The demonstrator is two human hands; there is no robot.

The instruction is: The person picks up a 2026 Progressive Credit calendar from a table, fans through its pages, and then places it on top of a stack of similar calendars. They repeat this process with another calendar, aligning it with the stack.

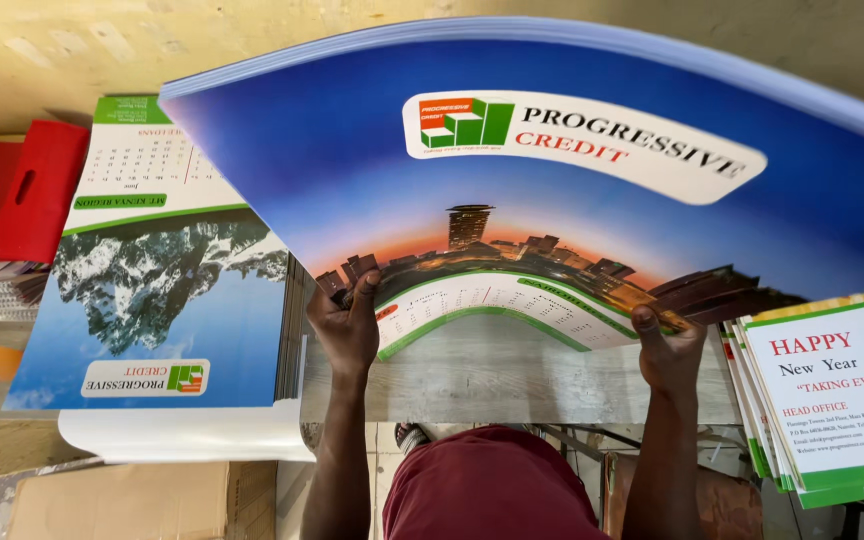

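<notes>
Calendar sheets (552, 170), bowed, left hand (347, 325), right hand (667, 350), fingers clamped on near edge

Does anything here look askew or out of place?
Nothing looks damaged. The stack of sheets bows upward between the left hand and right hand. The mountain stack lies upside down to the camera.

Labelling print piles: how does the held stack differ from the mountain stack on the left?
The held stack is lifted and bowed between the left hand and right hand; the mountain stack lies flat. The held stack shows a city skyline at dusk, the mountain stack snowy peaks. Both are calendar sheets with a green block logo.
</notes>
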